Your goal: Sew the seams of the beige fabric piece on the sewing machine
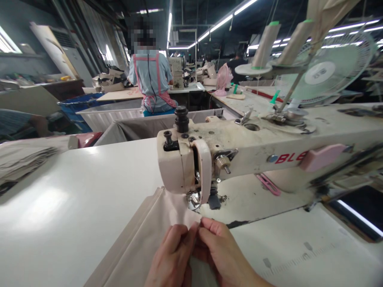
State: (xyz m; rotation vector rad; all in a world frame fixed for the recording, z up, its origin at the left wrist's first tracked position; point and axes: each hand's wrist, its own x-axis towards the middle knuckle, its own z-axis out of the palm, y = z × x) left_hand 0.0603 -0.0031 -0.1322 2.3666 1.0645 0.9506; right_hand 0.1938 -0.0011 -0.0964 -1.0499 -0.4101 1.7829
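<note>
Both hands are in close at the sewing machine (185, 159) here: the left hand (172, 255), fingers curled nearly closed, has its fingertips gathered on the edge of the beige cloth (146, 231), and right against it the right hand (223, 249) pinches that same edge between thumb and forefinger. The cloth lies spread over the white counter (86, 191), its far end just beside the metal presser foot (195, 198), with a pink tool (271, 185) lying over to the right, beneath the machine's arm.
</note>
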